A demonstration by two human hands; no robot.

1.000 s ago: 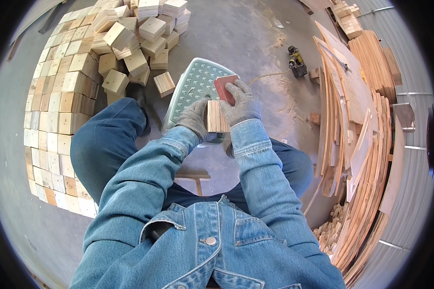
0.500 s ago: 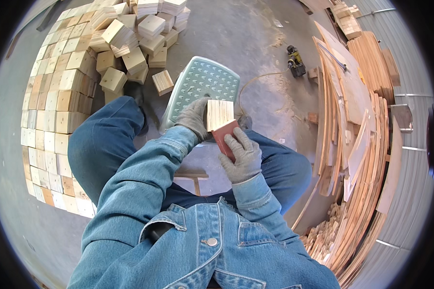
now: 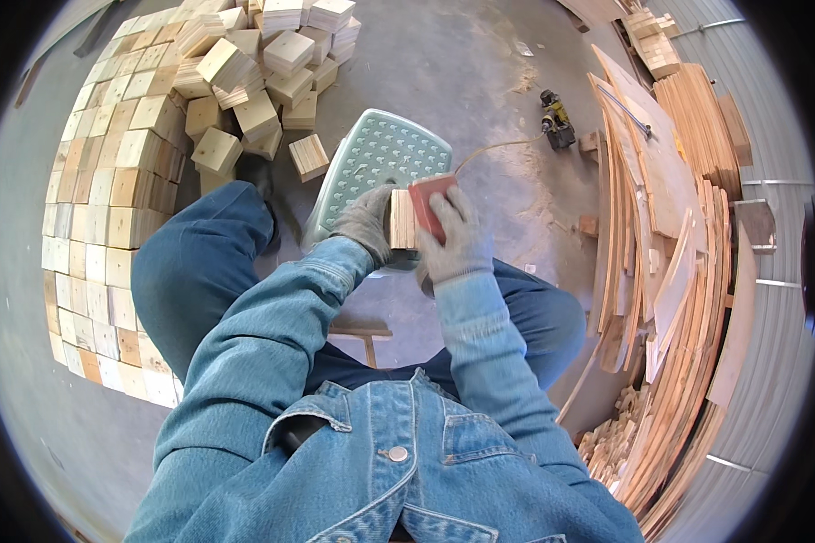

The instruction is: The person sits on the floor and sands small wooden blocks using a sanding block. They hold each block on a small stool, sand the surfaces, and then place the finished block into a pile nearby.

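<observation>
My gloved left hand [image 3: 364,220] is closed on the left side of a layered plywood block [image 3: 402,220], which is over the near edge of a pale green plastic stool [image 3: 394,145]. My right hand [image 3: 457,237], also gloved, grips a flat reddish sanding block [image 3: 431,204]. That sanding block lies against the plywood's upper right part and hides some of it. My right thumb is mostly out of sight.
Wooden blocks [image 3: 100,217] stand in neat rows on the left, with a loose heap [image 3: 254,100] at their far end. A yellow-black power tool [image 3: 557,119] with a thin yellow cord lies on the floor at right. Beyond it lean boards and plywood strips [image 3: 688,299].
My right hand has moved up and away from me with the sanding block, from the plywood's lower right corner to its upper right. The left hand has stayed nearly still.
</observation>
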